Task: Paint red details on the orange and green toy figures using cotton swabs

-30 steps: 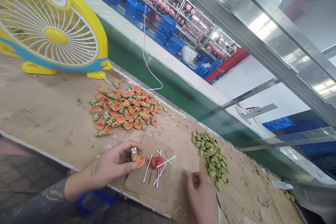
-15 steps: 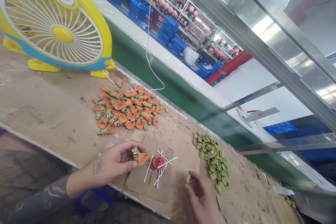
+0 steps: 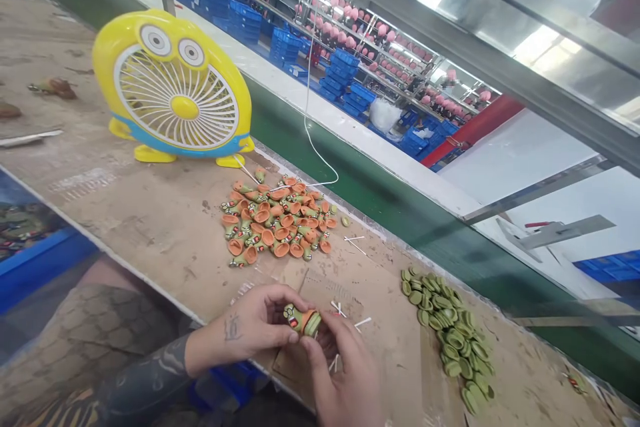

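My left hand [image 3: 265,323] holds a small green and orange figure [image 3: 296,317] between thumb and fingers. Against the figure's orange end sits a green oval cap [image 3: 313,323], pinched by my right hand [image 3: 345,363]. Cotton swabs [image 3: 363,322] lie partly hidden behind my right hand, and the red pot is covered from view. Beyond my hands is a pile of orange and green figures [image 3: 280,220]. Over to the right spreads a pile of green caps [image 3: 457,333].
A yellow and blue fan [image 3: 185,107] stands at the back left, its white cable [image 3: 320,153] running behind the figures. Two crossed swabs [image 3: 356,244] lie between the piles. A blue bin [image 3: 45,267] is below the table's left edge.
My right hand has moved left to my left hand, bringing the green cap onto the figure's orange end. The camera view has swung left, showing more of the table there.
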Tool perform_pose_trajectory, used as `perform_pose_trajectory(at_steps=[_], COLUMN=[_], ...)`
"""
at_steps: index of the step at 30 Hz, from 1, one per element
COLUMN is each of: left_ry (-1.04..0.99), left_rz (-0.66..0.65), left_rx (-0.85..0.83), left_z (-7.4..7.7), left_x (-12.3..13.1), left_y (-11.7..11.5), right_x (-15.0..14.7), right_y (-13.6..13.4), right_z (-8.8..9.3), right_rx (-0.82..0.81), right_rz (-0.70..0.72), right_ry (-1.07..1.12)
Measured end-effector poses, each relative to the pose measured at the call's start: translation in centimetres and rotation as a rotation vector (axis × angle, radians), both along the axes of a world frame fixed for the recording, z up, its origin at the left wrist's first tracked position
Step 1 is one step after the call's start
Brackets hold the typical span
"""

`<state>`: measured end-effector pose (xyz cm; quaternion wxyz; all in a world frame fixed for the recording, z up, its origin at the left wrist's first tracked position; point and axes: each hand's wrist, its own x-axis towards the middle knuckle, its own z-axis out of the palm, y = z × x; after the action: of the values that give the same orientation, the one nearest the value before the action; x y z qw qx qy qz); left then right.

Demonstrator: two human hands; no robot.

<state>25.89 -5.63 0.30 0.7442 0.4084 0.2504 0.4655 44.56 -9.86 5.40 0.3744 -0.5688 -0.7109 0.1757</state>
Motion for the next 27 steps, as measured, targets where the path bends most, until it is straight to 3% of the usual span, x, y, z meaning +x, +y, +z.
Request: perform_pose_trajectory(at_steps=[15,23,27], left_ry=[0.007,0.120,0.123], left_rz=[0.033,0.046,0.064], left_rx=[0.031,0.102,0.149], left_z=[2.0,1.4,1.1], left_x=[-0.1,-0.5,-0.5], left_y=[0.1,-0.4,-0.4], right_x=[0.9,1.2,0.8], right_y=[0.0,0.1,-0.2], right_z=[-0.6,1.0,0.7], right_rx=[0.071,0.067,0.082], right_rz=[0.132,0.309,0.259], right_ry=[-0.163,-0.236,-0.153])
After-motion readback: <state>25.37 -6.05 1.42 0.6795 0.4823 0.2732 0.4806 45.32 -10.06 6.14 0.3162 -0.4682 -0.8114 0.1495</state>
